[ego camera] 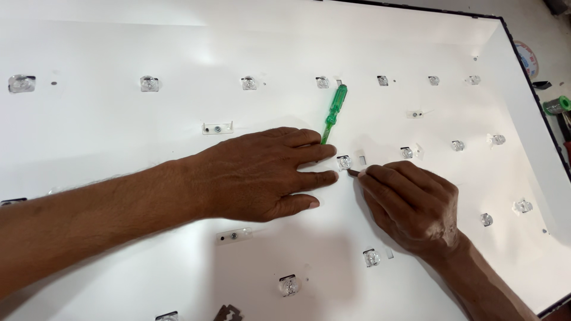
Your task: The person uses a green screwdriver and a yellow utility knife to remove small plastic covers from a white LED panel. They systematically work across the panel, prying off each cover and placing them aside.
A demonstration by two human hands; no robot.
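White reflector sheet (119,125) fills nearly the whole view, lying flat inside a dark-edged panel frame (529,77); a slice of table (556,35) with small items shows past the upper right corner. Rows of clear lens caps stud the sheet, and every cap in view sits in its cut-out.

Left hand (262,175) lies flat and spread on the sheet, palm down, gripping nothing; its fingertips press just beside one lens cap (344,161) near the centre. Right hand (413,205) is closed in a pinch on a thin dark tool (353,173). Most of the tool is hidden in the fist, so its kind cannot be told. The exposed tip points up and left, touching or nearly touching the lower right edge of that cap; its long axis runs diagonally from the fist toward the cap.

Judgement: work is at an early stage, since no cap appears lifted.

A green-handled screwdriver (333,116) lies free, handle up and slightly right, its shaft passing behind the left fingers. A razor blade (228,312) rests at the bottom edge.
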